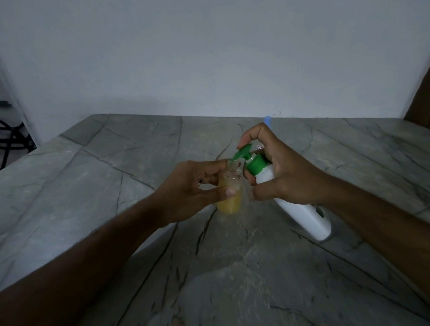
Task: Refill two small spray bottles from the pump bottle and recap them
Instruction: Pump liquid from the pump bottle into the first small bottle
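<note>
Stone table [109, 225]: pump bottle [299, 207] (right hand [280, 172]-gripped)

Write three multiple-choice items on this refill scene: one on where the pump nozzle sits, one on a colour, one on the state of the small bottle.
1. Where is the tip of the pump nozzle?
A. Over the mouth of the small bottle
B. Flat on the table
C. Against the wall

2. What colour is the pump head?
A. Red
B. Green
C. Black

3. What state is the small bottle in?
A. Capped and empty
B. Lying on its side
C. Uncapped and partly filled

Answers:
1. A: the nozzle of the pump bottle, tilted in the right hand, meets the open neck of the small bottle.
2. B: the pump head and its collar are green above a white body.
3. C: the left hand holds it upright with no cap on, yellowish liquid filling its lower part.
</note>
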